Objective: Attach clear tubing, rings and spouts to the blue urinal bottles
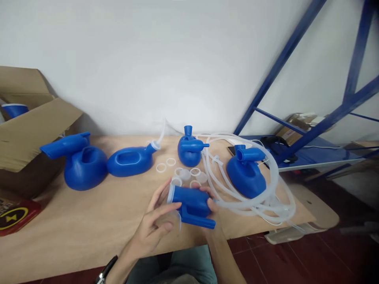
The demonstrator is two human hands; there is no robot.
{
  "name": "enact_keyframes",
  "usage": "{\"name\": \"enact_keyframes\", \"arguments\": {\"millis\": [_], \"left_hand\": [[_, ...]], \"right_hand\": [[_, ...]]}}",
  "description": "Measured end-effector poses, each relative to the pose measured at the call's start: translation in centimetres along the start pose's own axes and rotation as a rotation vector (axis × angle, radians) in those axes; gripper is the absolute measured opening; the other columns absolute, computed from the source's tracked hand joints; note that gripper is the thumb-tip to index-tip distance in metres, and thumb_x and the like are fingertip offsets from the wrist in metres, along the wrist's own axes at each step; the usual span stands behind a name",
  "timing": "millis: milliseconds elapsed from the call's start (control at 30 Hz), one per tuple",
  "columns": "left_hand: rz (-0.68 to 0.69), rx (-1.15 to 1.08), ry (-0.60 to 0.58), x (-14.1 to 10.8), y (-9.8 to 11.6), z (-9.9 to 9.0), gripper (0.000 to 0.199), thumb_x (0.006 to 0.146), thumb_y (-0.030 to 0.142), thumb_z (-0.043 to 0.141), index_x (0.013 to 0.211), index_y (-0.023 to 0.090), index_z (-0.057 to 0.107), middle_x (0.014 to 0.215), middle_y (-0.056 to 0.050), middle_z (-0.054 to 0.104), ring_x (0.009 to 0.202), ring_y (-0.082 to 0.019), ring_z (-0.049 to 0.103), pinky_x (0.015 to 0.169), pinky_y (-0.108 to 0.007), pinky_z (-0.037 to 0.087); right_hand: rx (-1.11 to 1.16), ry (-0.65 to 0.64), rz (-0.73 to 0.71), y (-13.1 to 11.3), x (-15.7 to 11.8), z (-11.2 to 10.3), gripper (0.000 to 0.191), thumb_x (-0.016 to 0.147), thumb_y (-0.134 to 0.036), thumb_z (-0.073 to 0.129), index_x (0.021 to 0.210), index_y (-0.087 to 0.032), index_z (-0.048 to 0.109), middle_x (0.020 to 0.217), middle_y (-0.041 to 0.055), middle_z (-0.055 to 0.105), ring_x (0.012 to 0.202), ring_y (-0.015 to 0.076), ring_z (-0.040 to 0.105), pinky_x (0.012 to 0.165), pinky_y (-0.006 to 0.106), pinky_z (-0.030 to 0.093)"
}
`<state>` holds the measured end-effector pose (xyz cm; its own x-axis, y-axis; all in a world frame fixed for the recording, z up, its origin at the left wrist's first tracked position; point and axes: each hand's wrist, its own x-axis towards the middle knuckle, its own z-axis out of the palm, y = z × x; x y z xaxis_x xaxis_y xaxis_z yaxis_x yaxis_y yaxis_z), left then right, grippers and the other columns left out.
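Observation:
Above the table's front edge is a blue plastic urinal cup [192,199], lying sideways with a handle and a whitish rim at its left end. My right hand [211,205] wraps around its right end, partly hidden behind it. At the rim end, my left hand [156,221] has its fingers closed around the cup, with one finger reaching onto the blue part. A translucent lid-like piece [177,220] hangs by the left hand; how it is attached is unclear. Just beyond lie several white rings [161,168] and translucent discs [201,177].
Blue urinal bottles [85,169] [130,161] [189,156] [247,177] stand or lie along the table. Clear tubing [274,177] is coiled at right. An open cardboard box [38,126] and a red package [17,215] are left. Blue shelving [281,59] rises at right.

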<state>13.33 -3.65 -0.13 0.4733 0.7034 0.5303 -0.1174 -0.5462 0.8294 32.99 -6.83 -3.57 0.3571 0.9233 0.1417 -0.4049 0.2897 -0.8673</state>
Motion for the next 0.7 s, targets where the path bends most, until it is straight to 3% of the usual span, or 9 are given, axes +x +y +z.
{"name": "enact_keyframes", "arguments": {"millis": [100, 233, 500, 600, 700], "left_hand": [[0.152, 0.088, 0.074, 0.1, 0.0, 0.8, 0.024, 0.101, 0.039, 0.065, 0.120, 0.035, 0.078, 0.160, -0.005, 0.050, 0.155, -0.032, 0.038, 0.123, -0.052, 0.042], [0.147, 0.085, 0.145, 0.5, 0.0, 0.9, 0.015, 0.097, 0.022, 0.071, 0.108, 0.030, 0.078, 0.137, -0.008, 0.067, 0.145, -0.031, 0.051, 0.115, -0.052, 0.052], [0.114, 0.099, 0.252, 0.4, -0.3, 1.8, 0.028, 0.099, 0.009, 0.062, 0.110, 0.031, 0.076, 0.134, -0.005, 0.065, 0.140, -0.028, 0.056, 0.114, -0.049, 0.054], [0.202, 0.183, 0.405, 0.1, -0.3, 2.7, 0.026, 0.098, 0.009, 0.063, 0.104, 0.030, 0.077, 0.130, -0.005, 0.057, 0.135, -0.025, 0.057, 0.112, -0.046, 0.055], [0.277, 0.288, 0.553, -0.3, -0.4, 3.0, 0.029, 0.095, 0.007, 0.067, 0.104, 0.032, 0.078, 0.113, -0.004, 0.051, 0.114, -0.018, 0.059, 0.100, -0.036, 0.059]], "right_hand": [[0.159, 0.014, 0.065, 0.0, -0.1, 0.3, 0.041, 0.077, -0.065, 0.076, 0.100, -0.032, 0.072, 0.118, 0.0040, 0.077, 0.107, 0.0358, 0.075, 0.097, 0.059, 0.057], [0.182, 0.014, 0.110, -0.1, -0.3, 0.5, 0.038, 0.076, -0.062, 0.078, 0.100, -0.033, 0.073, 0.118, 0.0028, 0.077, 0.109, 0.0358, 0.074, 0.098, 0.060, 0.056], [0.238, 0.011, 0.123, 0.1, -0.7, 0.9, 0.032, 0.076, -0.057, 0.082, 0.099, -0.036, 0.076, 0.117, 0.0010, 0.078, 0.105, 0.0345, 0.076, 0.097, 0.060, 0.058], [0.281, -0.005, 0.105, 0.5, -1.2, 1.4, 0.032, 0.077, -0.057, 0.081, 0.099, -0.034, 0.076, 0.119, 0.0033, 0.077, 0.106, 0.0348, 0.076, 0.095, 0.058, 0.060], [0.346, -0.008, 0.078, 1.0, -1.5, 1.8, 0.032, 0.077, -0.055, 0.082, 0.100, -0.033, 0.076, 0.122, 0.0043, 0.076, 0.111, 0.0361, 0.074, 0.092, 0.056, 0.061]]}}
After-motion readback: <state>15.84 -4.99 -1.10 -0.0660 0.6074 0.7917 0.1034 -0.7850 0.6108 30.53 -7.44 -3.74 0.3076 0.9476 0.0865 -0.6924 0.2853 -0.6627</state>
